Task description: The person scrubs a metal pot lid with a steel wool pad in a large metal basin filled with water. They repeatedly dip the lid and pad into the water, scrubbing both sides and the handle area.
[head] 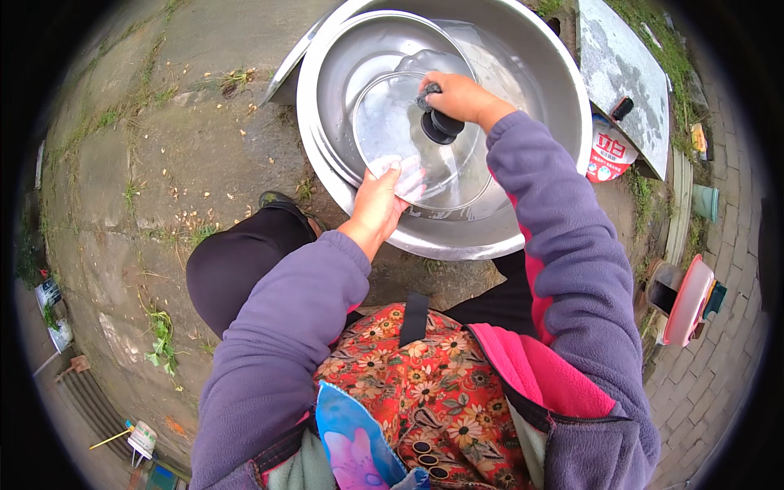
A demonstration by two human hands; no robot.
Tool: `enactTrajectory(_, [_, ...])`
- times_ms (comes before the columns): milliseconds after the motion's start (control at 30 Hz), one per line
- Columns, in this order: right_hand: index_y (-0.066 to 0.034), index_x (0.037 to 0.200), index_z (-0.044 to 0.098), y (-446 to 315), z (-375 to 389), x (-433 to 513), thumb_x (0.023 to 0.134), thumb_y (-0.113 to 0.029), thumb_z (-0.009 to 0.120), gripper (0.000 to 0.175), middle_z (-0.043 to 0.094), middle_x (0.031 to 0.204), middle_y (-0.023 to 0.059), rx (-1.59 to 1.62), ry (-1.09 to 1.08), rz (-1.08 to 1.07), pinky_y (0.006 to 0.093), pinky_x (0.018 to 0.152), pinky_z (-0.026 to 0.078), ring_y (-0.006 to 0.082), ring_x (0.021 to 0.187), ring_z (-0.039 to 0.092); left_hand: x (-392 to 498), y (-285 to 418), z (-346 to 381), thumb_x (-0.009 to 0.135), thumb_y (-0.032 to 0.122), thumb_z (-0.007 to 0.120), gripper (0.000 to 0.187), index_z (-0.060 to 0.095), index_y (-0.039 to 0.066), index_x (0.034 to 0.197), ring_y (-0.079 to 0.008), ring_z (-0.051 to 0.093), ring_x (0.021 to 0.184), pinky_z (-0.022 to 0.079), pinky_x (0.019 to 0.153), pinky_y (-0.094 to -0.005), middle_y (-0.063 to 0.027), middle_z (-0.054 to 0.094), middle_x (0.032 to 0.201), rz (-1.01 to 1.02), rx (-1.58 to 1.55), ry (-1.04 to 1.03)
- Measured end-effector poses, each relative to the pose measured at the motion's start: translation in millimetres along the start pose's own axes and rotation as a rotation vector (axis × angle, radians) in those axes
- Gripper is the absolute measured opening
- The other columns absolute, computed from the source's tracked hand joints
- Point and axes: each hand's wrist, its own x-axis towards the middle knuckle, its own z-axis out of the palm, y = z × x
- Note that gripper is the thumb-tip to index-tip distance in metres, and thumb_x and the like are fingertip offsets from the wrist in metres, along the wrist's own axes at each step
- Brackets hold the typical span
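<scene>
My left hand grips the near left rim of a clear glass pot lid, thumb on top and fingers seen through the glass beneath. A black knob stands at the lid's centre. Pinched in my right hand is a grey steel wool scourer, held against or just above the glass beside the knob. The lid is tilted over a smaller stainless steel vessel, which sits inside a large metal basin. Shallow water shows in the basin.
To the basin's right lie a red and white detergent bag, a grey slab and a dark brush. Farther right are a greenish bucket and a pink plastic basin. Cracked concrete spreads left; my knee is close.
</scene>
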Motion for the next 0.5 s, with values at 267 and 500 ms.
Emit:
enactTrajectory(267, [-0.0088,0.107,0.069,-39.9,10.8,-8.2,0.086,-0.009,0.057,0.024,0.072,0.111,0.0144,-0.493,0.062,0.085,0.0485,0.094,0.048,0.0332,0.109,0.067,-1.4,-2.7,4.9,0.108,0.015,0.042,0.029,0.041,0.004,0.135,-0.0363,0.062,0.121,0.056,0.095,-0.0468,-0.0191,0.058,0.136,0.041,0.074,0.058])
enactTrajectory(500, [-0.0018,0.111,0.062,-80.9,26.2,-26.1,0.085,-0.014,0.063,0.028,0.073,0.102,0.0194,-0.455,-0.329,-0.300,0.0470,0.088,0.051,0.0376,0.099,0.070,4.1,-0.9,6.2,0.109,0.015,0.041,0.027,0.044,0.003,0.133,-0.0376,0.064,0.116,0.057,0.094,-0.0469,-0.0213,0.059,0.133,0.052,0.012,0.105])
